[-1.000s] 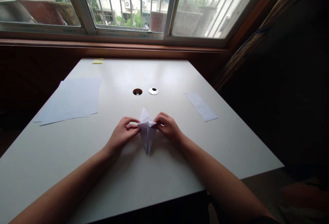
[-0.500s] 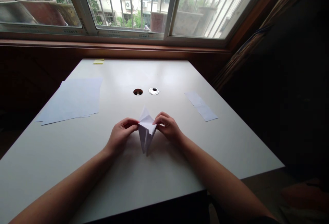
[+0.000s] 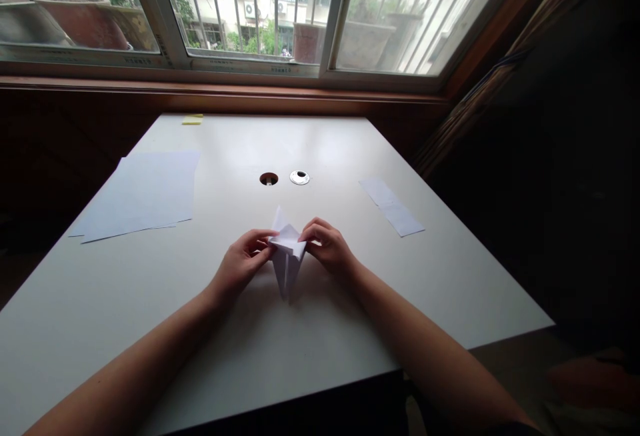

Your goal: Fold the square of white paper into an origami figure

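Observation:
A piece of folded white paper point(image 3: 289, 241), like an origami figure, is held between my hands over the middle of the table. One point of it sticks up at the far side, and two narrow legs hang toward me. My left hand point(image 3: 246, 257) pinches its left edge between thumb and fingers. On the opposite edge, my right hand point(image 3: 326, 243) grips the paper with thumb and bent fingers. The underside of the fold is hidden from me.
White sheets point(image 3: 143, 193) lie at the left of the white table point(image 3: 320, 396). A creased paper strip point(image 3: 393, 207) is at the right. Beyond my hands are a round cable hole point(image 3: 269, 179) and its cover point(image 3: 300, 177). Yellow slips point(image 3: 193, 119) rest by the window.
My left hand has shifted slightly to the right, its fingers now farther onto the paper's left edge. The folded paper has turned a little, its legs closer together. My right hand stays nearly still.

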Demonstrator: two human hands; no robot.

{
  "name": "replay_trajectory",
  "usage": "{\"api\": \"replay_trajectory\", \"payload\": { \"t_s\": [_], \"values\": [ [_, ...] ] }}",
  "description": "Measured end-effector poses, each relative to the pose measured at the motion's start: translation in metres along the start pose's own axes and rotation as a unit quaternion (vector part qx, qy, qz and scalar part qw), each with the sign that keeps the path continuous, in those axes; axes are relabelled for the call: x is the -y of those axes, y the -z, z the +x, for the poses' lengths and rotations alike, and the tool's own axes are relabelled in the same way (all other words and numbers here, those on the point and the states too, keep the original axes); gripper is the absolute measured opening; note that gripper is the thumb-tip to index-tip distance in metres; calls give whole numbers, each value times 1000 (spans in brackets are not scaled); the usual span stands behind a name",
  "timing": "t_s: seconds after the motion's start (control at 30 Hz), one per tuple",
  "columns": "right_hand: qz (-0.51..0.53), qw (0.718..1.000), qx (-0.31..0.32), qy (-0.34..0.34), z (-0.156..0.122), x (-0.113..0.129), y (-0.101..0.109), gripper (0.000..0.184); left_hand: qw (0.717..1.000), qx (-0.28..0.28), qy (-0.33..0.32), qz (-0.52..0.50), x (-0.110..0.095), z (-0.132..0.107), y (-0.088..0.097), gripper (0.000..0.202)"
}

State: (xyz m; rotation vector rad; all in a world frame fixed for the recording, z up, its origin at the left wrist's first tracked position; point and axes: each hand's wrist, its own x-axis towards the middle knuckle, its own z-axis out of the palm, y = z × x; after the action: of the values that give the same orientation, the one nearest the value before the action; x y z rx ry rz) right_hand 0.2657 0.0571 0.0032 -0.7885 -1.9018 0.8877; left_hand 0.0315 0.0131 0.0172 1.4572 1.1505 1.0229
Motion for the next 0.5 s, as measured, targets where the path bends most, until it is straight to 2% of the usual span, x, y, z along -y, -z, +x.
{"api": "replay_trajectory", "payload": {
  "t_s": [0.1, 0.3, 0.5],
  "values": [
    [-8, 1000, 8, -13, 0, -1, 1, 10, 997, 13, -19, 78, 0, 1, 6, 23],
    [-69, 995, 13, -63, 2, -3, 2, 5, 981, -28, -47, 186, 12, 6, 15, 27],
    [-91, 987, 66, -117, 2, 0, 0, 7, 956, 49, -90, 276, 20, 13, 20, 29]
  ]
}}
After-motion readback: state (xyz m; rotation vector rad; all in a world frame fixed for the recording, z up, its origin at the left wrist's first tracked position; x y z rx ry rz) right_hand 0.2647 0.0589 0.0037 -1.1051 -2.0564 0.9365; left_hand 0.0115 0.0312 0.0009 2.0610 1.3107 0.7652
